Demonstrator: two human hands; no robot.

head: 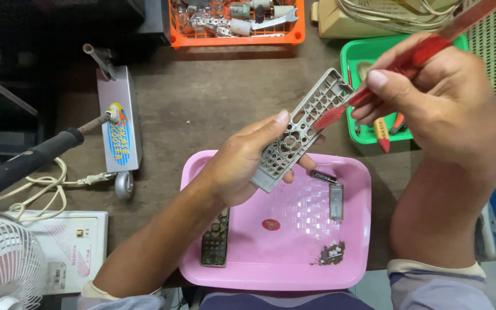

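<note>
Both hands grip firmly: left hand [242, 166] holds grey holed remote shell [302, 129], right hand [437, 95] a red toothbrush [409, 57].

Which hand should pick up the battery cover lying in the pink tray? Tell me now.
Left, probably: the right hand grips the red toothbrush, but the left hand must first put down the grey remote shell above the battery cover.

Near the desk's left edge, a silver toy scooter [119, 123] bore a blue, yellow and red oblong label [120, 135]. At the near-left corner, a white box [70, 244] carried red lettering and a barcode sticker [56, 276].
</note>
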